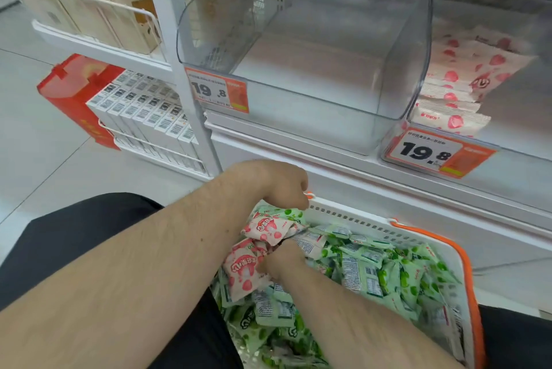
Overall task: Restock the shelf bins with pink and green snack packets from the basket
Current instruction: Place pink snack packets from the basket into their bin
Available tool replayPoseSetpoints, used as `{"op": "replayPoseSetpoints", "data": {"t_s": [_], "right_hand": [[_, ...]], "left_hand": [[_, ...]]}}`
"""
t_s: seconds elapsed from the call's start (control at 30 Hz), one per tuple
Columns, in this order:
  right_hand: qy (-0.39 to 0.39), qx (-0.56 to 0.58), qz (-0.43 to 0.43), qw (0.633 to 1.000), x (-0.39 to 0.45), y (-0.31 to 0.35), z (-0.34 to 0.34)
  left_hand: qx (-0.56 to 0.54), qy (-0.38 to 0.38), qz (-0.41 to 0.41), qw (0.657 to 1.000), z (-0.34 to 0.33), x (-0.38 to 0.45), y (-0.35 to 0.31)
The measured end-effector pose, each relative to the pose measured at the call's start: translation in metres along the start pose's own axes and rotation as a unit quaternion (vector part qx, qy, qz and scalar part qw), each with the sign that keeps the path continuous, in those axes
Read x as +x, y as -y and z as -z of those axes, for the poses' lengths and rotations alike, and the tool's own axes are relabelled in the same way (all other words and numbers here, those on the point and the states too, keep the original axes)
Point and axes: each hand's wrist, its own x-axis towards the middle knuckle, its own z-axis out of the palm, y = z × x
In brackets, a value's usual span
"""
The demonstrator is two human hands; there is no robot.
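Low in the frame, a white basket [373,226] with an orange rim holds mostly green snack packets [364,273]. The left hand [277,183] hangs over the basket's far left corner, fingers curled down onto packets (exact grip hidden). The right hand [282,261] is buried among the packets, fingers clamped on pink snack packets [242,270]. Above, a clear shelf bin [313,63] stands centre frame; the bin at right [507,93] holds pink packets.
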Motion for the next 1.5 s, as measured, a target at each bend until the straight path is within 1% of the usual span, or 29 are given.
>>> {"op": "replayPoseSetpoints", "data": {"t_s": [0.1,0.13,0.23,0.27,0.33,0.4,0.43,0.5,0.53,0.63,0.7,0.73,0.8,0.87,0.9,0.97,1.03,1.07,1.13,1.23,1.27,1.33,1.4,1.43,1.47,1.5], "right_hand": [[-0.002,-0.035,0.004,0.999,-0.003,-0.005,0.017],[0.004,-0.027,-0.004,1.0,-0.004,-0.01,0.026],[0.006,0.096,-0.073,0.993,-0.014,-0.024,0.05],[0.007,0.155,-0.095,0.983,-0.019,-0.027,0.05],[0.046,0.284,-0.125,0.95,-0.034,-0.026,0.038],[0.125,0.327,-0.13,0.928,-0.047,-0.017,0.015],[0.149,0.337,-0.13,0.92,-0.048,-0.012,0.003],[0.147,0.357,-0.132,0.913,-0.042,-0.005,-0.011],[0.138,0.361,-0.133,0.913,-0.039,-0.002,-0.012],[0.112,0.312,-0.11,0.937,-0.028,0.0,0.002],[0.056,0.264,-0.082,0.959,-0.031,-0.006,0.024],[0.033,0.23,-0.056,0.971,-0.036,-0.009,0.039],[0.019,0.173,0.013,0.985,-0.053,-0.013,0.075],[0.021,0.156,0.085,0.984,-0.074,-0.021,0.113],[0.021,0.158,0.112,0.981,-0.087,-0.024,0.132],[0.019,0.168,0.153,0.974,-0.109,-0.031,0.164],[0.001,0.169,0.188,0.967,-0.124,-0.037,0.19],[-0.014,0.159,0.207,0.965,-0.132,-0.039,0.202],[-0.053,0.118,0.256,0.958,-0.149,-0.043,0.222],[-0.135,0.002,0.322,0.937,-0.173,-0.048,0.248],[-0.156,-0.025,0.327,0.932,-0.178,-0.049,0.253],[-0.205,-0.04,0.335,0.919,-0.185,-0.052,0.264],[-0.266,-0.017,0.342,0.901,-0.193,-0.055,0.28],[-0.282,0.022,0.348,0.894,-0.198,-0.057,0.289],[-0.292,0.071,0.355,0.885,-0.202,-0.06,0.3],[-0.3,0.121,0.362,0.874,-0.207,-0.063,0.312]], "left_hand": [[0.005,0.011,-0.003,1.0,-0.003,0.0,0.0],[0.008,0.017,-0.002,1.0,-0.004,0.0,-0.001],[0.021,0.03,0.001,0.999,-0.005,-0.002,-0.007],[0.02,0.03,-0.001,0.999,-0.005,-0.003,-0.008],[0.012,0.027,-0.003,1.0,-0.006,-0.003,-0.011],[0.005,0.026,-0.006,1.0,-0.008,0.0,-0.01],[0.004,0.027,-0.007,1.0,-0.011,0.003,-0.007],[0.008,0.034,-0.003,0.999,-0.016,0.005,0.0],[0.011,0.039,0.001,0.999,-0.018,0.005,0.003],[0.024,0.061,0.018,0.998,-0.021,-0.003,0.009],[0.033,0.069,0.025,0.997,-0.022,-0.005,0.011],[0.032,0.071,0.027,0.997,-0.022,-0.005,0.011],[0.013,0.073,0.029,0.997,-0.022,-0.003,0.011],[-0.01,0.076,0.015,0.997,-0.021,0.0,0.007],[-0.031,0.071,-0.006,0.997,-0.021,0.0,0.004],[-0.116,0.052,-0.076,0.989,-0.023,0.0,-0.006],[-0.212,0.014,-0.142,0.967,-0.025,0.0,-0.017],[-0.243,-0.012,-0.162,0.956,-0.025,-0.001,-0.023],[-0.257,-0.072,-0.186,0.946,-0.021,-0.001,-0.034],[-0.239,-0.138,-0.201,0.94,-0.011,-0.003,-0.055],[-0.242,-0.158,-0.206,0.935,-0.006,-0.004,-0.063],[-0.255,-0.195,-0.225,0.92,0.006,-0.007,-0.081],[-0.295,-0.221,-0.27,0.89,0.022,-0.013,-0.099],[-0.322,-0.241,-0.29,0.868,0.032,-0.016,-0.107],[-0.333,-0.279,-0.302,0.849,0.043,-0.017,-0.115],[-0.314,-0.337,-0.303,0.834,0.055,-0.017,-0.121]]}}
